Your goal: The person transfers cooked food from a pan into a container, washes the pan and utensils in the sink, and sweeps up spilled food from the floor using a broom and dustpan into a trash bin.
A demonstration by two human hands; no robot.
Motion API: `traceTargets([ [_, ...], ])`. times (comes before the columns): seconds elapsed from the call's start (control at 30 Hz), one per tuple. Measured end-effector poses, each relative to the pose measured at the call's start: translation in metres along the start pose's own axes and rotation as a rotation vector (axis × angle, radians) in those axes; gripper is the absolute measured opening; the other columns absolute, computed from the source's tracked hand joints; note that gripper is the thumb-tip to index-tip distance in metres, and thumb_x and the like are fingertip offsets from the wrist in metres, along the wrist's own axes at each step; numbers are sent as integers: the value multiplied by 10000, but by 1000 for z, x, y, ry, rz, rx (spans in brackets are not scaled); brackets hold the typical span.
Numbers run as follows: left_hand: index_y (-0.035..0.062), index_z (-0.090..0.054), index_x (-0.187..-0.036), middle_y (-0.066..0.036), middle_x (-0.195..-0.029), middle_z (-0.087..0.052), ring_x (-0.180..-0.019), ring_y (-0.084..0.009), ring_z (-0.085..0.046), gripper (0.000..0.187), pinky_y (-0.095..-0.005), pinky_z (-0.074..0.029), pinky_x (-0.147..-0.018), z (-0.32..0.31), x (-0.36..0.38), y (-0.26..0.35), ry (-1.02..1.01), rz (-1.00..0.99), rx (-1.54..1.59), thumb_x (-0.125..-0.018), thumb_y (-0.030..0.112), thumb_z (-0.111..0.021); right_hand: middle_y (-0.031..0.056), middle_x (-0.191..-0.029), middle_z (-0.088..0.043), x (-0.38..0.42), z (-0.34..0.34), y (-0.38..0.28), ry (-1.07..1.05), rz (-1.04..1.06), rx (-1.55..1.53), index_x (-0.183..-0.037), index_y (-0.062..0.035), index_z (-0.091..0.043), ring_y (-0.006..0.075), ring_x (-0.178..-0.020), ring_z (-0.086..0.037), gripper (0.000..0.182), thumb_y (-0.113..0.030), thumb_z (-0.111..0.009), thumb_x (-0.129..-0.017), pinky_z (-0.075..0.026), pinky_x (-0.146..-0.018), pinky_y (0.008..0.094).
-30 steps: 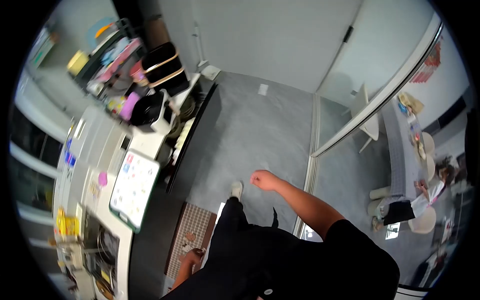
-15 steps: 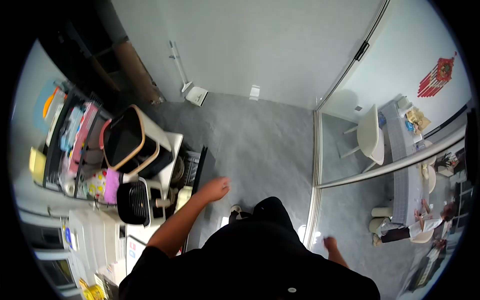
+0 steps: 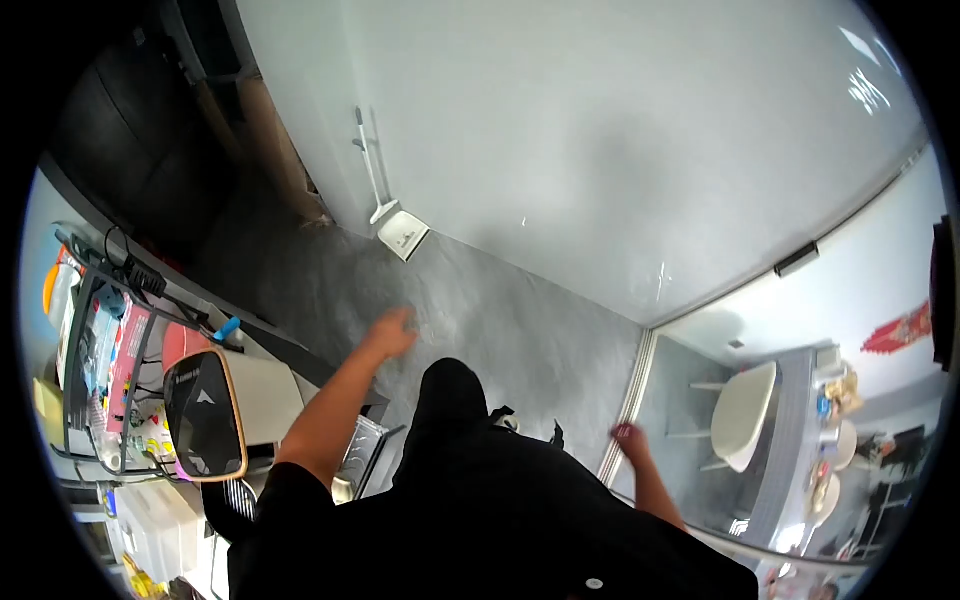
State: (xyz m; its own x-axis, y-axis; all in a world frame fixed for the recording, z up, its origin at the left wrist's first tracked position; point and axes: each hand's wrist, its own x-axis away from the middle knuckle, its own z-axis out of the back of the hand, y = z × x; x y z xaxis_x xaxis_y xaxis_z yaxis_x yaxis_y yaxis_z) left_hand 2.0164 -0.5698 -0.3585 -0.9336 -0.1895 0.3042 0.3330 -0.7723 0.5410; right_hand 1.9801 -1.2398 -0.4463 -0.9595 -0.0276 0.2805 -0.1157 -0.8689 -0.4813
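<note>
My left hand (image 3: 392,332) is held out over the grey floor, fingers loosely stretched and a little blurred, with nothing visible in it. Ahead of it, a white dustpan (image 3: 404,235) rests on the floor against the wall. A long-handled white broom (image 3: 372,170) leans upright beside the dustpan. My right hand (image 3: 628,440) hangs low near the sliding door's floor track (image 3: 630,405), its fingers curled closed. A dark red patch with pale marks shows at the fingers; what it is cannot be made out.
On the left stand a counter with a black-and-cream appliance (image 3: 205,415) and a black rack (image 3: 75,350) of packets. An opened dishwasher-like drawer (image 3: 368,450) juts out below. Behind the glass door on the right are a white chair (image 3: 742,415) and a long table (image 3: 790,440).
My body has turned and stepped forward, so the dustpan and broom appear larger and nearer. The left hand has swung forward past the counter; the right hand has risen towards the door track.
</note>
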Motion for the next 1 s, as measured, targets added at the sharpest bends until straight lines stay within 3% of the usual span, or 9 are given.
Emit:
traceTargets([
  [0.2, 89, -282, -1533, -201, -1542, -363, -1402, -373, -383, 822, -435, -349, -1146, 103, -168, -69, 53, 313, -254, -858, 304, -698, 55, -940, -685, -221, 97, -267, 5, 46, -659, -1028, -32, -657, 148, -836, -654, 202, -211, -577, -980, -520, -735, 293],
  [0.37, 87, -261, -1536, -172, -1549, -355, -1412, -345, -368, 808, -446, -368, -1137, 193, -367, -137, 248, 332, -271, -860, 222, -682, 36, -904, -690, -299, -4, -265, -265, -184, -571, -1062, -58, -688, 126, -790, -625, 239, -232, -548, -977, -494, -689, 283],
  [0.43, 92, -272, -1533, -161, -1545, -364, -1406, -340, -379, 790, -450, -384, -1127, 216, -444, -173, 309, 304, -282, -858, 183, -673, 145, -951, -724, -293, -66, -199, -372, -60, -33, -1078, -110, -697, 289, -899, -686, 251, -306, -592, -962, -533, -788, 390],
  [0.47, 92, -284, -1527, -147, -1546, -367, -1402, -340, -385, 763, -449, -397, -1117, 226, -479, -189, 331, 286, -338, -859, 145, -648, 173, -1037, -710, -276, -44, -238, -594, -74, 207, -1095, -133, -699, 355, -1006, -669, 229, -276, -596, -949, -528, -844, 428],
  [0.53, 91, -296, -1521, -133, -1546, -371, -1398, -340, -391, 738, -447, -410, -1108, 248, -542, -220, 319, 268, -397, -861, 106, -624, 145, -1032, -725, -259, -16, -281, -820, -202, 186, -1080, -113, -703, 298, -978, -688, 212, -235, -611, -935, -533, -837, 400],
  [0.63, 93, -351, -1495, -101, -1549, -378, -1403, -323, -388, 646, -445, -429, -1090, 264, -620, -254, 251, 194, -567, -883, 51, -553, 47, -888, -711, -271, 5, -326, -650, -593, -208, -1075, -48, -664, 163, -772, -665, 162, -129, -591, -955, -532, -672, 315],
  [0.73, 126, -428, -1462, -67, -1553, -381, -1399, -308, -400, 587, -444, -425, -1092, 233, -686, -318, 164, 83, -730, -893, 66, -556, 62, -898, -695, -296, 24, -360, -521, -512, -292, -1115, -49, -628, 154, -728, -647, 175, -162, -576, -992, -515, -619, 297],
  [0.9, 132, -566, -1333, -64, -1450, -479, -1366, -280, -430, 403, -438, -411, -1092, 263, -693, -260, -159, 205, -712, -932, 162, -540, 61, -924, -701, -360, 27, -404, -650, -506, -165, -1132, -58, -630, 146, -743, -651, 209, -215, -573, -1007, -527, -644, 292],
  [1.0, 151, -613, -1258, -56, -1288, -586, -1238, -254, -531, 331, -424, -439, -1029, 228, -686, -277, 144, -105, -741, -941, 211, -538, 64, -940, -712, -412, 13, -422, -700, -643, -256, -1153, -64, -642, 144, -781, -664, 225, -216, -583, -998, -534, -672, 294],
])
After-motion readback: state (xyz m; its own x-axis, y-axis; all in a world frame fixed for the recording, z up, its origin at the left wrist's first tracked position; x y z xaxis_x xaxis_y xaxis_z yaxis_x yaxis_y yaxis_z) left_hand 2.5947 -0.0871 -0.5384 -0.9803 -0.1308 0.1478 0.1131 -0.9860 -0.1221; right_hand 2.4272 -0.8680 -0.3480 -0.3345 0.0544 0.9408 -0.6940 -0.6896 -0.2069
